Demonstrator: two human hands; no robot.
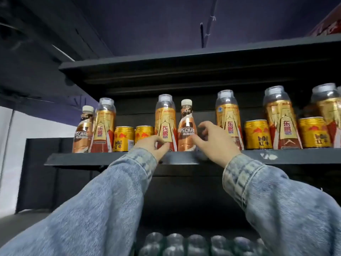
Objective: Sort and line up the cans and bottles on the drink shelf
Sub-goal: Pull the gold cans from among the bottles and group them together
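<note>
Cans and bottles stood in a mixed row along the dark drink shelf, up at head height, and both denim sleeves reached for the middle of it. The left hand was curled at the foot of a tall gold-and-red plastic bottle with a clear domed cap, thumb and fingers pressed against its lower label, apparently gripping it. Just beside that bottle on the right stood a slim brown Nescafe coffee bottle with a white cap, upright, the two nearly touching. The right hand was spread half open, thumb against the coffee bottle's lower right side, fingers arched and blurred in the air behind it; whether it truly had hold, I could not tell.

Out on the left end, a second brown coffee bottle leaned in close beside another gold-and-red domed bottle. Then came two short gold Red Bull cans, side by side, the second partly hidden behind the left hand. To the right of the hands rose a third domed bottle, then a gold can, a fourth domed bottle, another gold can, and a fifth domed bottle cut off at the frame edge. Below the shelf, a dim pack of dark bottle tops showed between the arms.
</note>
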